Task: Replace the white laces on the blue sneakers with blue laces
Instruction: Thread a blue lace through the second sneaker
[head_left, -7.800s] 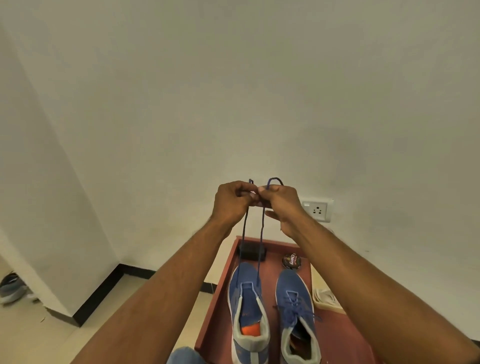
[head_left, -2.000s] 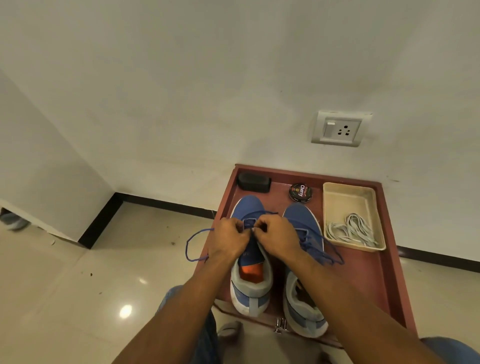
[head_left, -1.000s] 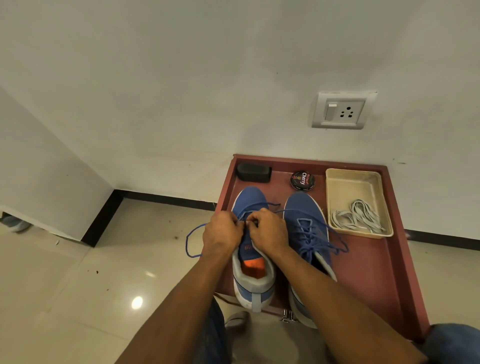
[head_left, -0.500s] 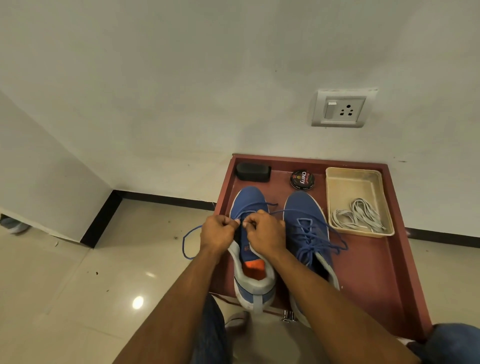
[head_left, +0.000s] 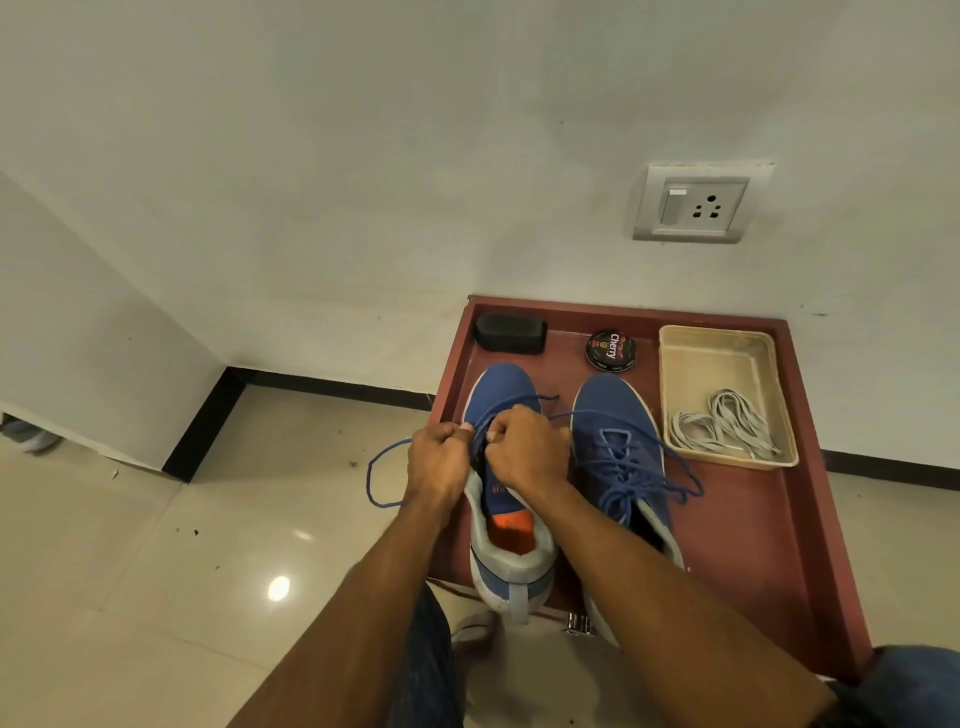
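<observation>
The blue lace runs over the left sneaker on the red counter. Both hands pinch it at the eyelets, left hand and right hand curled tight, with one loop trailing left. White laces lie in the tray.
</observation>
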